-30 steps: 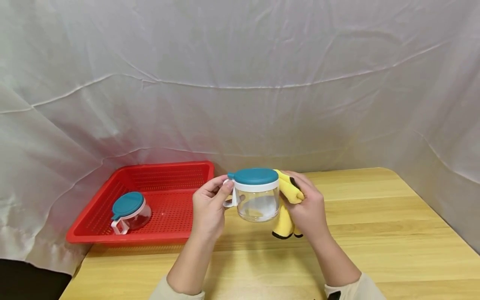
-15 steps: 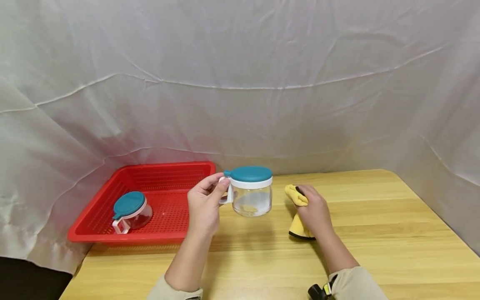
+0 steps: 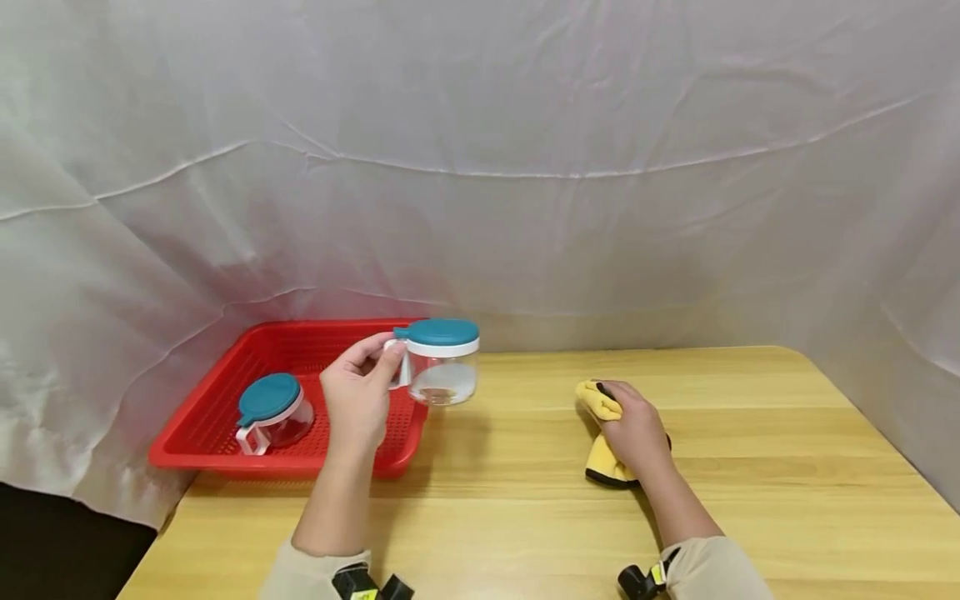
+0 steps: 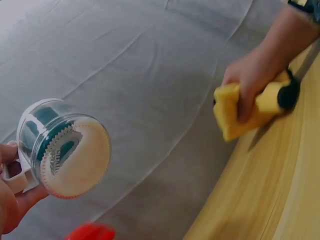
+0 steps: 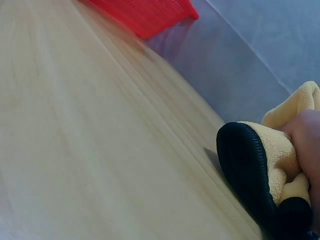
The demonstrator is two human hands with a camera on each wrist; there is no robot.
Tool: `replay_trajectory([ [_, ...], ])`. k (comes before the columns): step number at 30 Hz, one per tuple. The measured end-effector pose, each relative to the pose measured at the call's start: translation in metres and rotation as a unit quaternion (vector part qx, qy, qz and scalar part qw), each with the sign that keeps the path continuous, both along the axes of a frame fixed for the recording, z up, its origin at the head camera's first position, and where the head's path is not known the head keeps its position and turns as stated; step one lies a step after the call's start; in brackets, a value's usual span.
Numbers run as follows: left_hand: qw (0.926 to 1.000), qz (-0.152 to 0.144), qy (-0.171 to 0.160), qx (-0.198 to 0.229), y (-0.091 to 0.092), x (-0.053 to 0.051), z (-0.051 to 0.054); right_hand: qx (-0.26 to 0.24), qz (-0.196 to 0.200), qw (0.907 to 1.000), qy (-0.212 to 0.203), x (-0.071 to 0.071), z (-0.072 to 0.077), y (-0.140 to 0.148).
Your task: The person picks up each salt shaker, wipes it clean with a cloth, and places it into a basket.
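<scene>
My left hand [image 3: 362, 396] pinches the white handle of a clear glass jar [image 3: 442, 379] with a teal lid, holding it upright in the air by the basket's right end. In the left wrist view the bottom of the jar [image 4: 77, 157] faces the camera. On the right, my right hand [image 3: 633, 425] grips a bunched yellow cloth [image 3: 611, 462] with black edging, low over the wooden table. The cloth [image 5: 277, 155] fills the lower right of the right wrist view; most fingers are hidden there. A second teal-lidded jar [image 3: 281, 412] lies tilted inside the red basket [image 3: 225, 462].
The red basket stands at the back left of the wooden table [image 3: 525, 517]. A pale grey fabric sheet [image 3: 525, 242] hangs behind the table and along its sides. Small black devices [image 3: 641, 582] are strapped at both wrists.
The cloth has come away from the jar; my right hand has carried it right and down. My left hand has moved the jar left, towards the basket.
</scene>
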State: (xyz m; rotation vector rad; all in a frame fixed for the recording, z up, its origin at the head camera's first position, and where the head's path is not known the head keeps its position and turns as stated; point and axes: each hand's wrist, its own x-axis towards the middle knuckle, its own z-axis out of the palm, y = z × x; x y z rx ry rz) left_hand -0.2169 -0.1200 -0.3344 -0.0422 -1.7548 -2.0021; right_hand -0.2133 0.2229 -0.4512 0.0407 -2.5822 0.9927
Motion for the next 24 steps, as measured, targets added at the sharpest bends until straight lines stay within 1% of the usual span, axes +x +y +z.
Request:
replay_trajectory([
  [7, 0.997, 0.064, -0.034, -0.026, -0.033, -0.002, 0.001, 0.01, 0.0, 0.9999, -0.005, 0.001, 0.001, 0.008],
  [10, 0.9938, 0.083, -0.059, -0.046, -0.047, -0.005, -0.001, 0.01, -0.001, 1.0, 0.0, 0.004, 0.0, 0.011],
  [12, 0.9908, 0.087, -0.076, -0.07, -0.056, -0.008, -0.004, 0.01, -0.002, 0.9999, 0.001, 0.005, 0.001, 0.013],
  [13, 0.9884, 0.089, -0.086, -0.088, -0.061, -0.01, -0.006, 0.011, -0.003, 0.9999, 0.003, 0.005, 0.001, 0.015],
  [15, 0.9811, 0.092, -0.106, -0.133, -0.068, -0.013, -0.01, 0.012, -0.005, 0.9999, 0.005, 0.005, 0.001, 0.016],
  [17, 0.971, 0.093, -0.12, -0.184, -0.075, -0.016, -0.016, 0.012, -0.005, 0.9999, 0.005, 0.004, 0.001, 0.017],
  [18, 0.9645, 0.093, -0.13, -0.21, -0.078, -0.017, -0.019, 0.013, -0.004, 0.9999, 0.007, 0.005, 0.001, 0.017],
  [21, 0.9373, 0.094, -0.167, -0.291, -0.084, -0.02, -0.025, 0.012, -0.004, 0.9999, 0.007, 0.005, 0.002, 0.017],
  [24, 0.905, 0.091, -0.2, -0.365, -0.086, -0.021, -0.027, 0.01, -0.003, 0.9999, 0.005, 0.006, 0.003, 0.016],
])
